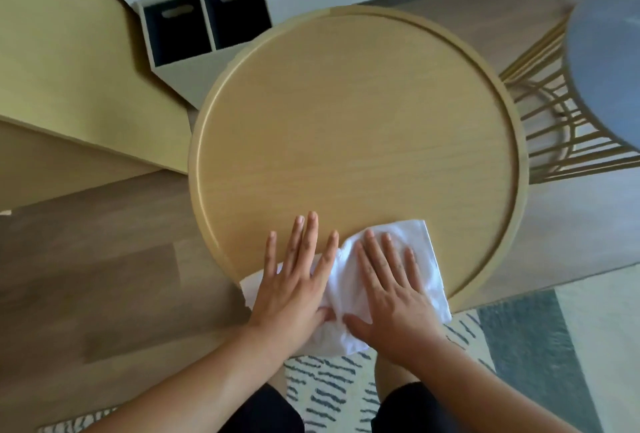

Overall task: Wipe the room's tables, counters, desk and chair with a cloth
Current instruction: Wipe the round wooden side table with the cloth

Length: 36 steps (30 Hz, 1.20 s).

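Observation:
A round light-wood table [356, 114] with a raised rim fills the middle of the view. A white cloth [420, 259] lies spread on its near edge and hangs over the rim. My left hand [298, 280] rests flat with fingers apart, its palm on the cloth's left part and its fingertips on bare wood. My right hand [388, 290] lies flat on the cloth's middle, fingers spread. Neither hand grips the cloth; both press it down.
A second round table with a grey top [609, 52] and gold wire legs stands to the right. A white cube shelf with two dark bins [204, 20] is behind on the left, beside a light-wood cabinet [62, 62]. A patterned rug [519, 346] lies under me.

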Available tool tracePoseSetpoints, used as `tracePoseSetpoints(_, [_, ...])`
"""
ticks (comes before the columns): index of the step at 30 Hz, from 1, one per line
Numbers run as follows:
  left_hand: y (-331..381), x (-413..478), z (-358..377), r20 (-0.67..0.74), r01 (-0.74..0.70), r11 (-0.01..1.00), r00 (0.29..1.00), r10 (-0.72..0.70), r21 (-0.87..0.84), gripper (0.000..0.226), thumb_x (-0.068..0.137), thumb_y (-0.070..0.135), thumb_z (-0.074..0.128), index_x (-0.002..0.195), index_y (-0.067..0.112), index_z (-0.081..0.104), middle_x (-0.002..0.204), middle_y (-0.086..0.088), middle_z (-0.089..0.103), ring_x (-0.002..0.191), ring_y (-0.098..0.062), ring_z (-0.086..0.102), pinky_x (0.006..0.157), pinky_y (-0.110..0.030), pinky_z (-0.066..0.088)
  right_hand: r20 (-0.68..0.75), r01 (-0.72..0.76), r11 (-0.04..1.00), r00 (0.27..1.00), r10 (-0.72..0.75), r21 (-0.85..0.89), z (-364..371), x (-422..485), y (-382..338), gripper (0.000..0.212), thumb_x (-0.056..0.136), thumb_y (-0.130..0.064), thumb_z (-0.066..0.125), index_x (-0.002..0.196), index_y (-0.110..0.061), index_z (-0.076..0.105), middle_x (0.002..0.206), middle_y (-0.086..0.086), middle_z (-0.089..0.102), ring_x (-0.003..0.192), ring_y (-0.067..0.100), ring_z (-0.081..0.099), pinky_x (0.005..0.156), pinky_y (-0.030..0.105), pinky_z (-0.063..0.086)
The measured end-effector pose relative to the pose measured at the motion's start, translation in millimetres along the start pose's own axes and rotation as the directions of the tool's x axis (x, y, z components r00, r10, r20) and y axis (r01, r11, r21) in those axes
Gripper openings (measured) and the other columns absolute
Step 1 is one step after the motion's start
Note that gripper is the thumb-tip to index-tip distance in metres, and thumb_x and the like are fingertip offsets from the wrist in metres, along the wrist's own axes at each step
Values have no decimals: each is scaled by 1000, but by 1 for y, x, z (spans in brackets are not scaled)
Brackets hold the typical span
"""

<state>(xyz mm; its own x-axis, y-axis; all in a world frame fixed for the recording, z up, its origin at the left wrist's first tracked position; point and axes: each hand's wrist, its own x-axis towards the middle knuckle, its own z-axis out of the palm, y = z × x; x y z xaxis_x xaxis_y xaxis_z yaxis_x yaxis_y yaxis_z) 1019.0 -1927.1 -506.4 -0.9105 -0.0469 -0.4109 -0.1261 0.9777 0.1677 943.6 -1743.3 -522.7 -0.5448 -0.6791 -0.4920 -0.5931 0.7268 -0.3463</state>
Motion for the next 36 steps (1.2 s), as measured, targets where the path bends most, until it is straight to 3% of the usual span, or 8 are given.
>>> tracePoseSetpoints(5, [43,27,-2,8,-81,996,997,81,26,122,79,75,64,162,19,-6,166,-21,-21,154,-38,-13,120,-68,9,-44,-105,994,993,105,16,-11,-18,36,115,74,-57,62,163,-12,5,171,3,-8,156,29,-16,125,54,-5])
tracePoseSetpoints(8, [69,45,-2,-17,-121,992,992,121,33,124,74,74,69,163,17,4,167,-23,-10,155,-38,-5,120,-67,14,-38,-184,983,982,185,25,-21,-27,61,115,75,-55,64,163,-14,4,170,1,-12,154,29,-23,123,57,-5])
tracePoseSetpoints(12, [100,74,-5,-83,-153,988,984,155,34,127,69,69,76,162,17,8,167,-25,0,155,-39,3,119,-65,20,-14,-268,960,963,270,83,-32,-35,96,118,80,-56,60,159,-18,-18,164,1,-33,149,28,-36,125,50,-13])
tracePoseSetpoints(19, [138,126,-18,-240,-201,978,948,207,50,126,62,58,88,160,18,20,163,-30,14,152,-41,20,118,-61,30,-115,-408,875,887,448,262,-51,-27,135,115,80,-38,62,160,-15,-17,165,4,-30,148,27,-38,117,36,-27])
tracePoseSetpoints(22, [143,145,-20,-308,-254,966,916,257,53,111,69,39,90,158,19,27,163,-28,20,152,-37,25,117,-59,32,-162,-413,824,849,502,389,-63,-15,151,112,79,-22,66,161,-11,-11,168,5,-20,151,31,-31,121,34,-18])
tracePoseSetpoints(27, [148,183,-12,-518,-403,913,795,317,-60,37,98,10,55,134,15,63,154,-15,47,143,-29,46,116,-46,40,-242,-350,775,812,531,527,-90,14,176,94,88,-5,63,161,-4,4,170,15,4,157,33,-7,127,48,12])
tracePoseSetpoints(31, [140,220,-10,-429,-373,923,852,300,-96,48,90,12,67,138,14,63,151,-11,51,142,-26,47,116,-43,40,-331,-336,818,791,514,467,-115,37,203,92,91,-16,70,162,-8,12,168,11,17,156,31,15,119,45,34])
tracePoseSetpoints(36, [126,264,-26,-362,-300,953,894,262,-49,53,99,27,44,151,20,46,160,-10,39,149,-26,35,122,-44,30,-429,-315,873,776,463,373,-142,80,223,79,91,-19,69,157,-7,27,155,12,36,141,31,40,95,32,43])
